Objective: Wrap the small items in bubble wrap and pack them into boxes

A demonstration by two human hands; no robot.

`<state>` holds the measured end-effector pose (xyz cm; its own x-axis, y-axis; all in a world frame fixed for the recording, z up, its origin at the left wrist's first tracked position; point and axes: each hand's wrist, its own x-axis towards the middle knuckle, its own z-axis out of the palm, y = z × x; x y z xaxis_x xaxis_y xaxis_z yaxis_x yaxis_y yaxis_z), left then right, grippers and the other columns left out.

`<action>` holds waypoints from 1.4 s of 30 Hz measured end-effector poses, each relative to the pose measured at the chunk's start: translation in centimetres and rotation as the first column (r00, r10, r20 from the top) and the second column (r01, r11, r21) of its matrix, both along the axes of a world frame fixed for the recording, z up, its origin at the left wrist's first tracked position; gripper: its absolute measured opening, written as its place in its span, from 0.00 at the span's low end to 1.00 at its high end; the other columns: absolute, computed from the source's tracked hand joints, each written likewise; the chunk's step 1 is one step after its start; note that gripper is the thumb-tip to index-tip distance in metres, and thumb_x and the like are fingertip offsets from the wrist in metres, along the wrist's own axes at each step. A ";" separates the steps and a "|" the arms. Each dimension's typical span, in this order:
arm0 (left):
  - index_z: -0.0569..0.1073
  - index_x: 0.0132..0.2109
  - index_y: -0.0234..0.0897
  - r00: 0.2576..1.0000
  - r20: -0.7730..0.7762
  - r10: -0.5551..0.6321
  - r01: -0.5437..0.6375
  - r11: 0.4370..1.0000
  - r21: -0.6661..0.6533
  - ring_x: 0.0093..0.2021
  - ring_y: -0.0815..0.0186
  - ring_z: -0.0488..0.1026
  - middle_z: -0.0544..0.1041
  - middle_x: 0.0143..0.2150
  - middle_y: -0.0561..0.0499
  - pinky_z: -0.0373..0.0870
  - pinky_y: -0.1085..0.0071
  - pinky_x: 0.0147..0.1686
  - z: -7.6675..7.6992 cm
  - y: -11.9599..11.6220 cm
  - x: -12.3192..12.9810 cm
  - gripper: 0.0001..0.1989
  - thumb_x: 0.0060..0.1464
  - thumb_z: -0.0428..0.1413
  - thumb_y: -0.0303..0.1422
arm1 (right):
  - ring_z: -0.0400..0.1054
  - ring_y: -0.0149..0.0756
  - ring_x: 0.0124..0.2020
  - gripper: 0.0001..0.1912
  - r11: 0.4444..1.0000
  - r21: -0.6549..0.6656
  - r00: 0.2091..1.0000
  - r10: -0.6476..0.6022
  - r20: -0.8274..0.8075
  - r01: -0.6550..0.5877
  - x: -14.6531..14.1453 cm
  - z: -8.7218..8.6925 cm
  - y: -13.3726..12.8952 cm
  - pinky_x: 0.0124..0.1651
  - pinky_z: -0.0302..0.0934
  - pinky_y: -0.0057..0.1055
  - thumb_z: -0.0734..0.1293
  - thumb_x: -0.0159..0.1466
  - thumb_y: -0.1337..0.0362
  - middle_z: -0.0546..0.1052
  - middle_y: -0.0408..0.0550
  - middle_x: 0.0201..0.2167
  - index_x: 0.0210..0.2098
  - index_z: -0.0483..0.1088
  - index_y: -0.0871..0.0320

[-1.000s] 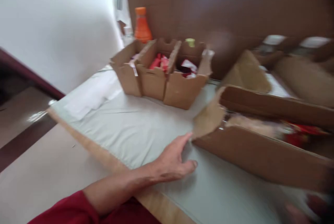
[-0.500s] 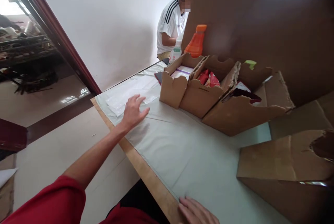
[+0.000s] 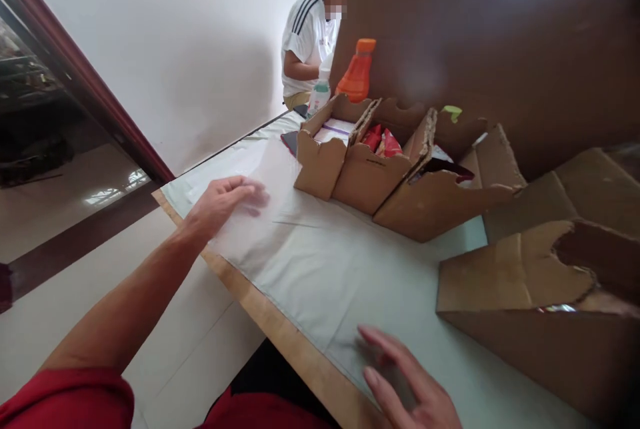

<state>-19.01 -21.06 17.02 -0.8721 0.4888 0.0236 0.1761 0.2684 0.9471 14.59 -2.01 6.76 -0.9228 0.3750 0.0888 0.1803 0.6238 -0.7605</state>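
My left hand (image 3: 220, 204) is closed in a pinch on a thin, translucent bubble wrap sheet (image 3: 278, 179). The sheet is lifted off the table's left end and hangs slightly blurred around my fingers. Low in the view, my right hand (image 3: 413, 386) hovers over the table's near edge, thumb and fingers apart and nothing between them. A pale cloth (image 3: 320, 269) covers the tabletop beneath both hands.
Three cardboard bins (image 3: 373, 179) stand in a row at the back, with red packets (image 3: 383, 141) in the middle one. Behind them are an orange bottle (image 3: 356, 72) and a clear bottle (image 3: 319, 96). A cardboard box (image 3: 500, 276) stands right. A person (image 3: 303, 42) sits beyond.
My left hand has closed from open fingers onto the bubble wrap sheet and raised it. My right hand has come up from the table edge, its fingers spreading. The view has shifted slightly.
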 end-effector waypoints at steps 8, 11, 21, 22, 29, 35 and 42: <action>0.81 0.35 0.32 0.628 0.685 -0.370 0.123 0.916 0.381 0.30 0.64 0.78 0.82 0.30 0.48 0.75 0.69 0.34 -3.6 3.4 12.4 0.15 0.45 0.70 0.39 | 0.76 0.46 0.49 0.39 0.593 -0.803 0.996 -0.092 0.009 0.062 -4.9 2.9 0.0 0.45 0.71 0.38 0.71 0.60 0.41 0.78 0.60 0.54 0.62 0.66 0.57; 0.80 0.38 0.33 0.550 0.739 -0.388 0.110 0.911 0.397 0.30 0.66 0.77 0.82 0.31 0.50 0.74 0.71 0.34 -4.9 4.7 14.4 0.17 0.43 0.72 0.39 | 0.72 0.36 0.33 0.30 0.594 -0.789 0.943 -0.327 -0.062 0.154 -5.4 2.6 1.3 0.36 0.66 0.31 0.74 0.57 0.47 0.80 0.48 0.36 0.53 0.71 0.57; 0.49 0.75 0.48 0.535 0.772 -0.344 0.157 0.938 0.309 0.37 0.65 0.78 0.81 0.39 0.53 0.79 0.63 0.40 -7.0 3.0 18.6 0.53 0.50 0.69 0.35 | 0.73 0.46 0.51 0.30 0.921 -0.176 0.928 -0.365 -0.079 0.347 -1.3 1.1 4.9 0.49 0.70 0.43 0.69 0.63 0.58 0.75 0.57 0.57 0.64 0.64 0.56; 0.55 0.74 0.45 0.522 0.778 -0.350 0.159 0.936 0.315 0.38 0.65 0.78 0.81 0.40 0.52 0.80 0.62 0.41 -7.1 2.8 18.6 0.48 0.51 0.69 0.35 | 0.70 0.48 0.57 0.28 0.964 -0.021 0.961 -0.265 -0.080 0.264 0.3 1.3 4.2 0.54 0.68 0.47 0.66 0.66 0.61 0.72 0.57 0.62 0.65 0.64 0.54; 0.77 0.54 0.31 0.445 0.814 -0.373 0.185 0.928 0.324 0.37 0.64 0.79 0.78 0.32 0.52 0.80 0.62 0.43 -7.5 3.2 17.7 0.26 0.49 0.70 0.37 | 0.62 0.53 0.67 0.30 0.903 0.405 0.985 0.168 -0.034 -0.140 4.0 0.5 -0.4 0.60 0.66 0.52 0.65 0.68 0.67 0.66 0.62 0.68 0.69 0.59 0.56; 0.71 0.61 0.39 0.856 0.340 -0.389 0.412 0.911 0.004 0.43 0.61 0.77 0.78 0.50 0.44 0.76 0.62 0.43 -7.2 2.4 16.9 0.27 0.54 0.63 0.37 | 0.77 0.42 0.44 0.16 0.993 0.071 0.991 -0.092 -0.100 0.099 0.0 -0.4 0.8 0.50 0.70 0.41 0.62 0.70 0.67 0.82 0.50 0.47 0.55 0.74 0.55; 0.65 0.68 0.38 0.856 -0.186 -0.483 0.426 0.862 -0.274 0.39 0.63 0.72 0.79 0.45 0.47 0.68 0.69 0.32 -9.2 5.4 16.2 0.29 0.60 0.55 0.34 | 0.75 0.38 0.34 0.19 0.976 -0.115 0.982 -0.186 0.025 0.187 -0.7 0.7 1.5 0.44 0.70 0.36 0.66 0.67 0.63 0.81 0.45 0.37 0.57 0.73 0.56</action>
